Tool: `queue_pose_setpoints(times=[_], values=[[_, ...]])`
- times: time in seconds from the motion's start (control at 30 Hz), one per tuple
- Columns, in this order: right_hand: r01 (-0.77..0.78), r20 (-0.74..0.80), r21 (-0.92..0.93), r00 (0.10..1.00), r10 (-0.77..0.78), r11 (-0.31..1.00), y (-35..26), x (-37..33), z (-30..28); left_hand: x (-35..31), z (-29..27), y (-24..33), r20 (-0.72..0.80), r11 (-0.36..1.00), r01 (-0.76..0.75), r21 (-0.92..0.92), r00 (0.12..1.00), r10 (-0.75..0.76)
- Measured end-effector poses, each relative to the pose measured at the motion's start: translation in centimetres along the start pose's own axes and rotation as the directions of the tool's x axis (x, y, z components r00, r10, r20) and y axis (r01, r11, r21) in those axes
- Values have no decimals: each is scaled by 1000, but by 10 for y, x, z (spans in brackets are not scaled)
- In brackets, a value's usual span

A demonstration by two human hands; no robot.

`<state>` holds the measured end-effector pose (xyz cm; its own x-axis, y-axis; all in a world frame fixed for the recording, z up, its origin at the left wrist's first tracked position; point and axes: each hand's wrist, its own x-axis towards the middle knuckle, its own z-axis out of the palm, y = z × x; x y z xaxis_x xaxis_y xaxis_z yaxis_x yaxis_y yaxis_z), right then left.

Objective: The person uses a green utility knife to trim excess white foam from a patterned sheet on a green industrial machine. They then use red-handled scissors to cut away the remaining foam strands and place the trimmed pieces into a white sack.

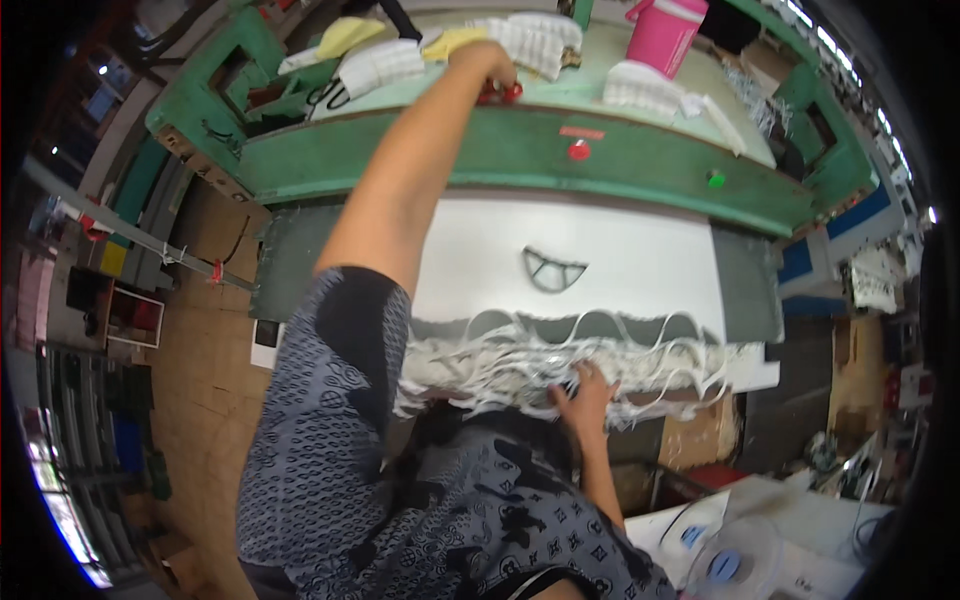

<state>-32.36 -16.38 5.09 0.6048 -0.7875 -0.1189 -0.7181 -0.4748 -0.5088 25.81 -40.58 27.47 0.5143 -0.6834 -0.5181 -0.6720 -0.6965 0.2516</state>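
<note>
My left arm stretches far across to the green machine (400,150). At its top ledge my left hand (485,62) is curled down over a small shiny red object (508,93), whose kind I cannot make out. My right hand (588,397) lies close to my body on a heap of white cut-out sheet strips (480,365) with curved loops, its fingers and thumb apart. Between them shows a small dark patch, too blurred to name. On the white board (640,250) beyond the heap lies a dark half-round frame with inner bars (552,270), touched by neither hand.
Stacks of white pieces (380,72), a yellow cloth (452,43) and a pink bucket (665,35) stand on the machine's top. Its front beam carries a red button (579,150) and a green button (715,179). A white table (790,510) is at lower right.
</note>
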Motion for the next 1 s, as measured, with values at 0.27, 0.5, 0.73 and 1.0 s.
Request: queue_pose_setpoints(times=[0.27,0.5,0.73,1.0], values=[[-205,-411,-27,894,176,978,-113,-23,56,17,0,-17,525,970,-185,156,848,78],[-212,-417,148,872,255,966,-148,-51,89,5,-50,-92,615,924,-315,219,779,120],[148,-439,354,898,24,923,-203,-25,104,-267,-9,-225,26,819,-526,230,845,535],[-87,304,622,943,-137,778,-293,2,221,-336,235,-409,434,987,-127,-103,887,160]])
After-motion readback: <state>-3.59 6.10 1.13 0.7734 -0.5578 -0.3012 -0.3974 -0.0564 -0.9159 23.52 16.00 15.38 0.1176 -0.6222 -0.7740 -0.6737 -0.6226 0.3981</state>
